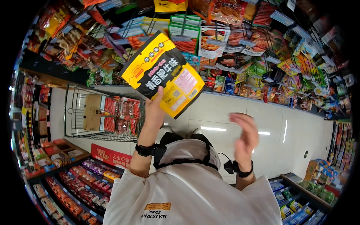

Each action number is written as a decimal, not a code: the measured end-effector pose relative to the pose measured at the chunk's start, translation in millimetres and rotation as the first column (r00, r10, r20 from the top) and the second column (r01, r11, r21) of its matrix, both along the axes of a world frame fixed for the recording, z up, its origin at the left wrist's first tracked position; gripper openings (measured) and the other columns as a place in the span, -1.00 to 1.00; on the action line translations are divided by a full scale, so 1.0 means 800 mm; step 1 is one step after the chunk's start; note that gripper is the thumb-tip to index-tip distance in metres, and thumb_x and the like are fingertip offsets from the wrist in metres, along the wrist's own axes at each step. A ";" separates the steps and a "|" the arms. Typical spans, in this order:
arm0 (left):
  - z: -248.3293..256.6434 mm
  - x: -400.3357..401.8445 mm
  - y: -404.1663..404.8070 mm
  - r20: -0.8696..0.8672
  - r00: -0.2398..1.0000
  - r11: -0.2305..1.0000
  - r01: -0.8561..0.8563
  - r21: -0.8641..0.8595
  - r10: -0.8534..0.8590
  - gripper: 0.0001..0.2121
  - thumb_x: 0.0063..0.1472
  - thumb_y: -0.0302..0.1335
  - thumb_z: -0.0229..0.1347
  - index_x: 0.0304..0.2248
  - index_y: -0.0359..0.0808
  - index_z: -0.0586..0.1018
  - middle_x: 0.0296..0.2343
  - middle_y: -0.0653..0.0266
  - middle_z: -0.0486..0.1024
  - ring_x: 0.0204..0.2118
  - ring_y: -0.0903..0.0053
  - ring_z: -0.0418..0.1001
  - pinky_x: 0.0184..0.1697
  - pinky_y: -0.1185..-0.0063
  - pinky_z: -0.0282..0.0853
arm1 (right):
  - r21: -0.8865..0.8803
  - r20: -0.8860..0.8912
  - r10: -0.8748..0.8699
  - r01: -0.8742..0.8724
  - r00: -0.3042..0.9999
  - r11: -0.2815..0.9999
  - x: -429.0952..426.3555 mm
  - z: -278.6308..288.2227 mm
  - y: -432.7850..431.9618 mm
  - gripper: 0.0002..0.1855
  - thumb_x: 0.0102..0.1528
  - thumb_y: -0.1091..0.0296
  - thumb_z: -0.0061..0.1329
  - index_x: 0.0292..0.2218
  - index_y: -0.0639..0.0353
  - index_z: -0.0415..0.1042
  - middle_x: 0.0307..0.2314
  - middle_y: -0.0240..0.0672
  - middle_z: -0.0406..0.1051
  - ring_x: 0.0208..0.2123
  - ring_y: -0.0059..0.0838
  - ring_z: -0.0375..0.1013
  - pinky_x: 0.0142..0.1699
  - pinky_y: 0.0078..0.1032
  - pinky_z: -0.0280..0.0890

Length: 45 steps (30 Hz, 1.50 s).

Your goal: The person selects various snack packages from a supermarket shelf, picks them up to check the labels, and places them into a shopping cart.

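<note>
My left hand [156,108] grips the lower edge of a yellow and black snack pouch [164,74], its thumb lying on the printed face. The pouch is tilted and held up before the hanging display. My right hand [246,136] is raised over the floor with its fingers apart, somewhat blurred, and holds nothing. Behind the pouch hang green-edged packets [184,33] and a white pouch with a food picture [214,42]. A wire shopping cart [76,112] stands to the left, holding a cardboard box [92,112] and several red packets [126,109].
A long rack of bagged snacks, with its lower shelf edge [253,99], curves across the top. Shelves of boxed goods [81,194] lie at lower left, beside a red sign [111,156]. More shelving [295,202] is at lower right. Pale floor tiles [219,109] lie between.
</note>
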State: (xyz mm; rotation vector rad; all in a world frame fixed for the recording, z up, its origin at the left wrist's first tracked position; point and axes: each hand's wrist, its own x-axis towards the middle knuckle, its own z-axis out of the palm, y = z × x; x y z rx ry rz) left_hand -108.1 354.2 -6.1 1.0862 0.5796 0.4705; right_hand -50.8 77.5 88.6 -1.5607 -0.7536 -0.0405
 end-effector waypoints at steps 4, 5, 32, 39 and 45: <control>0.005 0.002 0.016 0.060 0.998 0.964 0.051 -0.260 -0.036 -0.74 0.31 -0.39 0.02 -0.06 -0.32 0.43 -0.12 0.31 0.47 -0.09 0.53 0.45 -0.05 0.49 0.35 | -0.415 0.181 0.366 -0.266 0.913 0.870 -0.043 0.002 0.028 -0.67 0.11 0.12 -0.02 -0.53 0.19 0.41 -0.47 -0.20 0.42 -0.47 -0.26 0.45 -0.32 -0.36 0.36; 0.001 0.002 0.021 0.049 0.998 0.956 0.049 -0.290 -0.037 -0.73 0.30 -0.39 0.03 -0.07 -0.35 0.43 -0.13 0.31 0.47 -0.11 0.54 0.45 -0.06 0.50 0.36 | -0.683 0.114 0.536 -0.326 0.837 0.654 -0.063 -0.030 0.047 -0.67 0.12 0.20 -0.02 -0.61 0.17 0.35 -0.58 -0.24 0.40 -0.58 -0.28 0.41 -0.43 -0.37 0.34; -0.076 -0.125 0.167 -0.061 0.988 0.861 0.092 -0.500 -0.141 -0.69 0.27 -0.38 0.09 -0.09 -0.40 0.42 -0.15 0.19 0.48 -0.16 0.45 0.50 -0.12 0.45 0.44 | 0.601 -0.796 0.564 0.167 0.222 0.782 -0.163 -0.091 0.170 -0.43 0.27 -0.17 -0.41 -0.12 0.21 0.30 -0.16 -0.27 0.37 -0.21 -0.43 0.33 -0.10 -0.50 0.19; -0.039 -0.144 0.147 0.014 0.981 0.813 0.170 -0.557 -0.195 -0.62 0.28 -0.35 0.07 0.02 -0.28 0.32 -0.05 0.29 0.39 -0.03 0.52 0.41 0.00 0.51 0.34 | 0.135 -0.703 0.130 -0.048 0.699 0.990 -0.182 -0.088 0.185 -0.45 0.24 -0.12 -0.26 -0.05 0.25 0.27 -0.12 -0.25 0.34 -0.15 -0.45 0.35 -0.10 -0.50 0.22; 0.007 -0.170 0.098 0.058 0.888 0.870 0.458 -0.184 -0.455 -0.59 0.30 -0.34 0.02 0.04 -0.41 0.32 -0.07 0.28 0.43 -0.08 0.62 0.39 -0.01 0.55 0.31 | -0.476 -0.098 0.013 -0.058 0.995 0.878 -0.184 -0.030 0.239 -0.21 -0.03 0.37 0.11 0.18 0.25 0.06 0.15 0.00 0.04 0.16 -0.01 0.11 0.15 -0.26 0.16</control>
